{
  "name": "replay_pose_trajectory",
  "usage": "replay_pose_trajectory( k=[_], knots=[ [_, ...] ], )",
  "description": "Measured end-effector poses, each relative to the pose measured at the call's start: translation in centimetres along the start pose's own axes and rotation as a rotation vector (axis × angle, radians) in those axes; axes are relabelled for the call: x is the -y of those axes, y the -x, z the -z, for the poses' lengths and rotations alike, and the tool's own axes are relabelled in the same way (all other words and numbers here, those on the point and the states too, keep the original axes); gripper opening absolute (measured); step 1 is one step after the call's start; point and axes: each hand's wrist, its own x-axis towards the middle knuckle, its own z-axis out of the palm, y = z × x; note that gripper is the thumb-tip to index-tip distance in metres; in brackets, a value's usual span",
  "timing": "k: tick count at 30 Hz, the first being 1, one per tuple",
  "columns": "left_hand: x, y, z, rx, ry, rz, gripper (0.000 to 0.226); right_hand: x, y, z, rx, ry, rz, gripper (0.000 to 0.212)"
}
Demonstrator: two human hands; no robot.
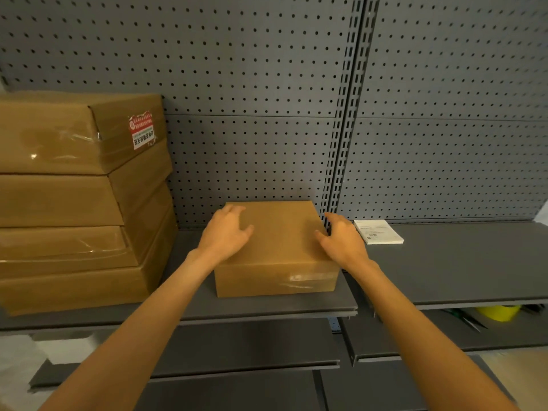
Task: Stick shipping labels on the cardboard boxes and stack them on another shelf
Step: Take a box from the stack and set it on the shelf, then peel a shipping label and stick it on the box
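Small cardboard box (275,247) sits unlabelled on the grey shelf (267,307), left hand (225,232) and right hand (344,241) resting loose-fingered on its top edges; label pad (378,231) beside it unused, stack of larger boxes (77,203) alongside, stacking outstanding.

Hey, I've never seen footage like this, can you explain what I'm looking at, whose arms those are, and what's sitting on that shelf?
This is one picture from a camera worn on a person's head, looking forward and down, so the two bare arms are the wearer's own. No machine is involved. Both hands rest on a small cardboard box standing on a grey metal shelf: the left hand lies on its top, the right hand on its right edge. Neither has a firm grip yet; the fingers look relaxed. To the left stands a stack of larger boxes, the top one bearing a red and white sticker. To the right lies a pile of white labels.
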Motion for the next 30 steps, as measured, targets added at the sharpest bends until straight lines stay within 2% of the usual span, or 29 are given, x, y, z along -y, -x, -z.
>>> replay_pose_trajectory(
  k=[5,16,23,30],
  knots=[
    [-2.6,-1.7,-2.0,0.047,-0.167,-0.243,0.048,0.2,-1.7,-0.2,-0.006,0.274,0.115,0.048],
    [-3.6,-7.3,-7.8,0.319,-0.159,-0.380,0.054,-1.5,-3.0,-1.8,0.040,0.262,0.077,0.051],
    [-5.0,-10.1,-8.2,0.299,-0.177,-0.448,0.054,-3.2,-4.5,-1.4,-0.033,0.204,-0.003,0.049],
    [-7.5,-11.1,-10.4,0.371,-0.147,-0.463,0.052,-6.6,-6.2,-1.6,-0.034,0.141,-0.098,0.048]
  ],
)
